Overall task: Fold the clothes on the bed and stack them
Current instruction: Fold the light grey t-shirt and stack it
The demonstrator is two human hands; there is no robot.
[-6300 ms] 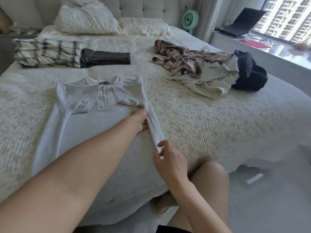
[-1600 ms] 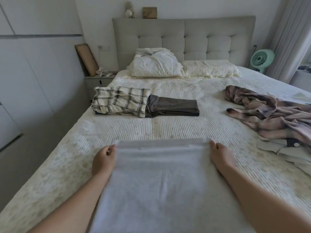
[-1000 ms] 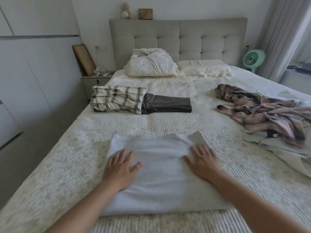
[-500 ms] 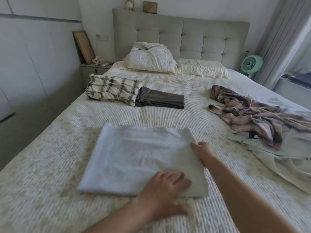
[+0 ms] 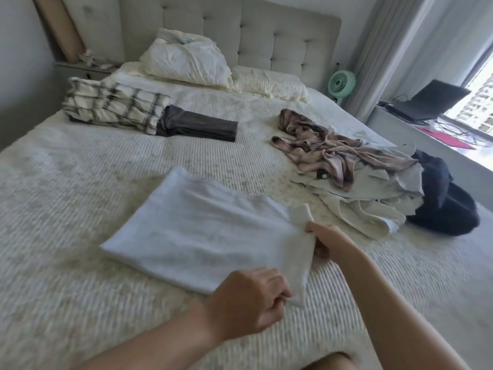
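A folded white shirt [image 5: 202, 233] lies in the middle of the bed [image 5: 80, 177]. My left hand [image 5: 248, 300] pinches its near right corner, and my right hand [image 5: 329, 243] grips its right edge, lifting that edge a little. A folded plaid garment [image 5: 114, 106] and a folded dark grey garment [image 5: 198, 126] lie side by side at the back left. To the right, a loose heap holds a pink plaid shirt [image 5: 320, 142], a cream garment [image 5: 365, 204] and a dark navy garment [image 5: 442, 198].
Two pillows [image 5: 186, 60] lean against the padded headboard [image 5: 266, 36]. A green fan [image 5: 341, 82] stands beside the curtain. A laptop [image 5: 429, 102] sits on the window ledge at right. A nightstand [image 5: 85, 66] is at the far left.
Both hands went from resting flat on the folded white shirt to gripping its right edge, which now lifts off the bed. The view has swung to the right.
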